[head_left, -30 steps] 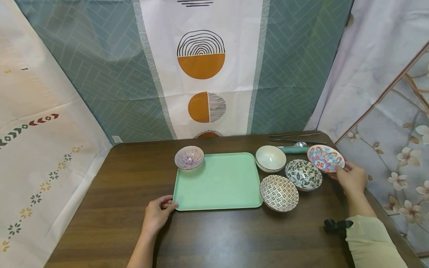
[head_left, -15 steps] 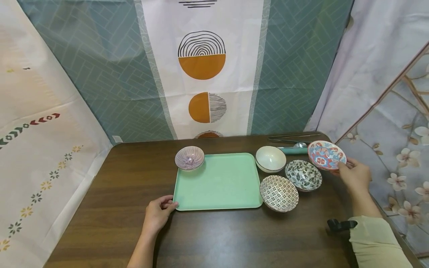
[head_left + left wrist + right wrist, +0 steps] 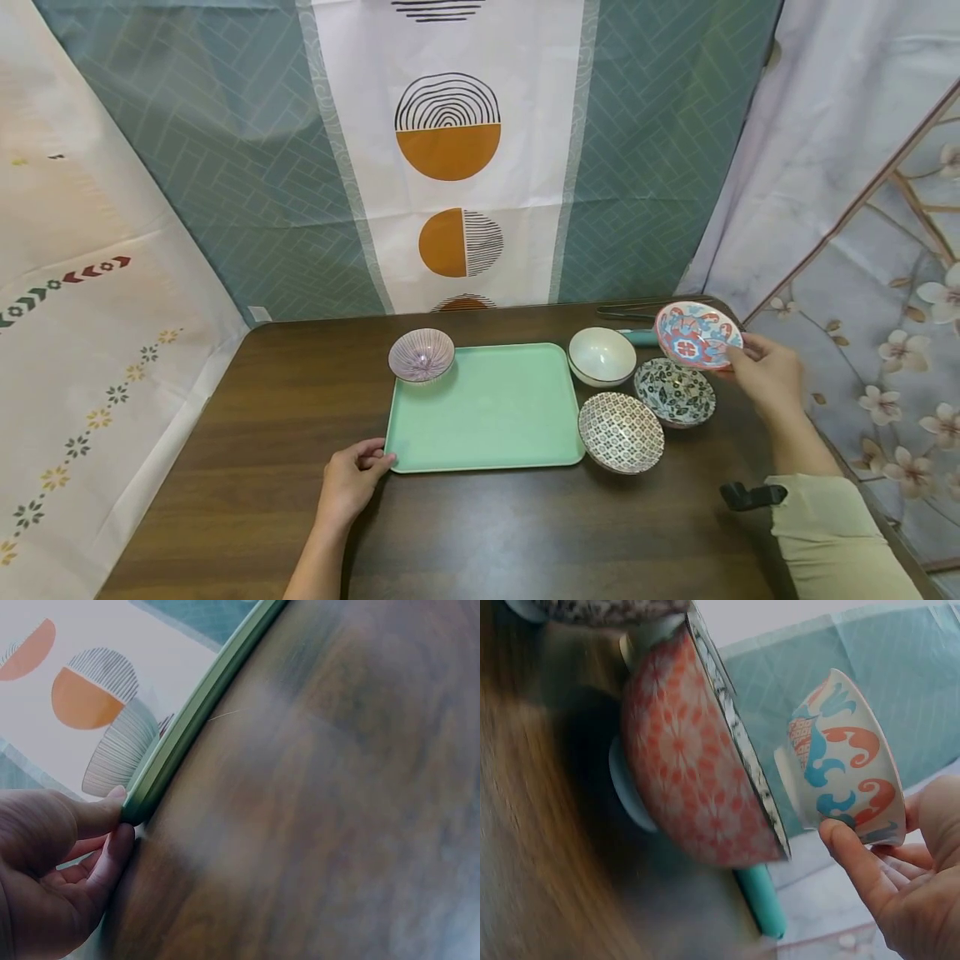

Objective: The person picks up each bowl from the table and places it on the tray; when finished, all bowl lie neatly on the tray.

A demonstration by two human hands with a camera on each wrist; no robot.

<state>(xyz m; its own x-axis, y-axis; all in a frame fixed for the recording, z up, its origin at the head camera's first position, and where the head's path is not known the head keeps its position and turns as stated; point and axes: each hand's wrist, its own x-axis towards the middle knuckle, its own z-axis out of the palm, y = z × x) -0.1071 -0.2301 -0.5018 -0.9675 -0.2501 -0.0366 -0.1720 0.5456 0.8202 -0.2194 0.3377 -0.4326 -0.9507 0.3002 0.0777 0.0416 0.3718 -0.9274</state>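
My right hand (image 3: 768,379) grips the rim of a red, blue and white patterned bowl (image 3: 697,336), thumb over the edge. The bowl is tilted and raised behind the leaf-patterned bowl (image 3: 675,393). Blue and orange swirls mark its outside (image 3: 847,769) in the right wrist view, where the leaf bowl shows a red flowered outside (image 3: 697,754). At the near left corner of the green tray (image 3: 480,408), my left hand (image 3: 352,479) pinches the edge between thumb and fingers. A purple-striped bowl (image 3: 422,356) sits on the tray's far left corner.
Right of the tray stand a plain white bowl (image 3: 602,357) and a lattice-patterned bowl (image 3: 621,433). A teal handle (image 3: 639,337) lies behind them, with dark thin utensils (image 3: 622,313) near the table's back edge. Hanging cloths surround the table.
My right hand has raised the red and blue bowl and carried it leftward, so it now covers part of the teal-handled utensil. The left hand stays at the tray corner.
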